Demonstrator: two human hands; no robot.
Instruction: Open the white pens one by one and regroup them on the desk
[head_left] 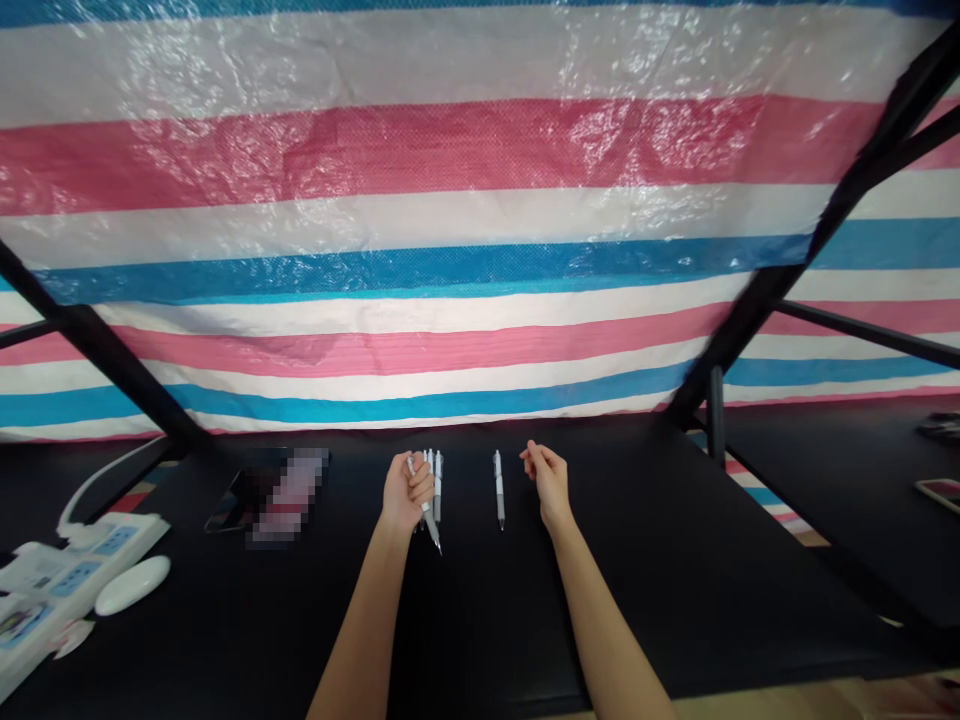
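My left hand (406,492) is closed around a white and grey pen (431,528), whose tip points down and toward me. Right behind it, several similar pens (438,490) lie side by side on the black tabletop (480,620), partly covered by the hand. One more white and grey pen (499,490) lies by itself between my hands, its tip toward me. My right hand (551,485) is just to the right of that single pen, apart from it. Its fingers are loosely bent with the tips slightly apart, and nothing shows in them.
A dark phone or tablet (236,500), beside a pixelated patch, lies left of my hands. Farther left are a white power strip (71,580) and a white oval object (133,585). Black frame bars (739,325) slant at both sides before a striped plastic sheet (450,150).
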